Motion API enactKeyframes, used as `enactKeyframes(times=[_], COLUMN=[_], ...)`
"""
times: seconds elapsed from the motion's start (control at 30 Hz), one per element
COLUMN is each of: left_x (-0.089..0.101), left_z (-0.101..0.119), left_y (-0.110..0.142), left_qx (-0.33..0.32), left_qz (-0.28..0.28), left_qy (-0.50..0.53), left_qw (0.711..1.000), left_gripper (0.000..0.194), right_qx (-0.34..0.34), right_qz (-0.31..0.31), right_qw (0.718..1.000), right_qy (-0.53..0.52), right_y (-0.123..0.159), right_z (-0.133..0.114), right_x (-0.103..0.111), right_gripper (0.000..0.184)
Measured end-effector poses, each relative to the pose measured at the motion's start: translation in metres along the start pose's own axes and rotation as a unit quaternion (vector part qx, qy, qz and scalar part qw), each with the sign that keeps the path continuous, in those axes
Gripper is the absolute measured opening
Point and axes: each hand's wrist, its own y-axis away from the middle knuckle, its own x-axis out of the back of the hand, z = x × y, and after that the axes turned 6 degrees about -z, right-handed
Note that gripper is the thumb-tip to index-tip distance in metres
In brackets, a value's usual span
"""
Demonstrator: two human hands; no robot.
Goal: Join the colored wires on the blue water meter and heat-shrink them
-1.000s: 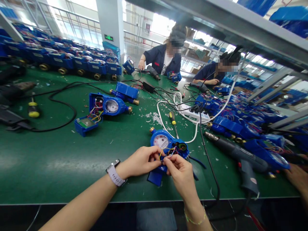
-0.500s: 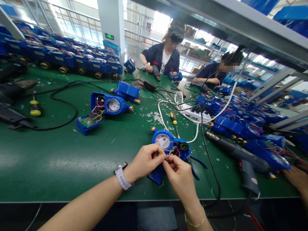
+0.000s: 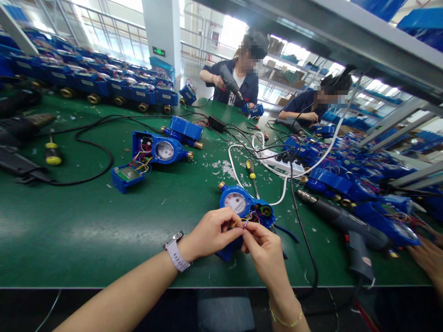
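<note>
A blue water meter (image 3: 236,201) with a white dial lies on the green bench in front of me, its housing open and coloured wires (image 3: 252,216) coming out. My left hand (image 3: 215,233) is closed in a pinch on these wires near the dial. Fingertip to fingertip with it, my right hand (image 3: 265,246) pinches the same thin wires from the other side. The meter's blue cover (image 3: 224,253) is partly hidden under my hands. Blue-handled pliers (image 3: 288,233) lie just right of the meter, mostly covered by my right hand.
Another opened meter (image 3: 162,151) lies to the left. A yellow-black screwdriver (image 3: 251,169) and a white power strip (image 3: 280,161) are behind my work. A heat gun (image 3: 346,226) lies right, beside piled meters. Cables cross the bench (image 3: 86,230). Two co-workers sit opposite; another person's hand (image 3: 427,253) shows right.
My hands have shifted slightly right, still pinching the wires. Across the bench, a co-worker has raised a heat gun and points it down at a meter.
</note>
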Motion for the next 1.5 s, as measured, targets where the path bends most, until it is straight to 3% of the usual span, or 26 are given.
enactKeyframes(times=[0.33, 0.53, 0.8, 1.0, 1.23, 1.5], left_x=[0.0, 0.002, -0.002, 0.001, 0.001, 0.0], left_z=[0.0, 0.0, -0.001, -0.005, -0.001, -0.002], left_y=[-0.003, -0.003, -0.005, -0.005, -0.008, -0.006], left_qx=[0.037, 0.046, 0.062, 0.059, 0.06, 0.104], left_qz=[-0.001, -0.025, -0.071, -0.083, -0.108, -0.121], left_qy=[0.057, 0.119, 0.236, 0.268, 0.307, 0.302], left_qw=[0.998, 0.992, 0.967, 0.958, 0.944, 0.94], left_gripper=[0.017, 0.024, 0.038, 0.041, 0.043, 0.043], right_qx=[-0.017, -0.02, 0.027, 0.06, 0.043, 0.004], right_qz=[0.028, -0.013, -0.069, -0.067, -0.081, -0.079], right_qw=[0.974, 0.971, 0.964, 0.962, 0.962, 0.944], right_qy=[-0.225, -0.237, -0.254, -0.258, -0.258, -0.32], right_y=[-0.006, -0.007, -0.006, -0.006, -0.006, 0.002], right_z=[-0.004, -0.005, 0.006, 0.009, 0.008, 0.007], right_x=[-0.008, -0.006, -0.004, -0.004, -0.001, 0.009], right_gripper=[0.033, 0.033, 0.03, 0.025, 0.027, 0.03])
